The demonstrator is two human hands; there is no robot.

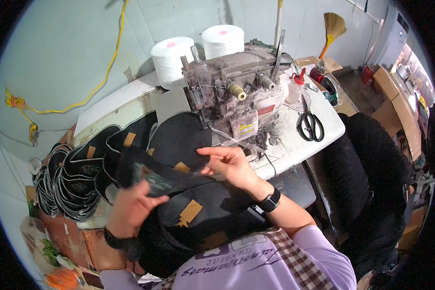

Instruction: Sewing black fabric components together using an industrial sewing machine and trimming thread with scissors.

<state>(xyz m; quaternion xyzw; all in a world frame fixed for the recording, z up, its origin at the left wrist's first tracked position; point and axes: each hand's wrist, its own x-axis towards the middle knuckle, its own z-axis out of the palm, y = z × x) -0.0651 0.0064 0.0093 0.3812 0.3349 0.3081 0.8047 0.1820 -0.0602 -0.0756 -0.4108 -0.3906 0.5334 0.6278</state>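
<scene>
A dark, felt-like black fabric piece with a greenish patterned patch is raised and partly folded between my hands. My left hand, slightly blurred, grips its left end beside the patch, with the thumb sticking out. At the other end, my right hand pinches the edge between thumb and fingers, its index finger stretched toward the machine. Another rounded black piece lies flat just beyond, by the sewing machine. More black pieces with a brown paper tab rest against my lap.
Stitched black pieces with pale edging are heaped at the left. Two white thread cones stand behind the machine. Black scissors and a red-capped bottle sit on the white table. Large black bundles fill the right side.
</scene>
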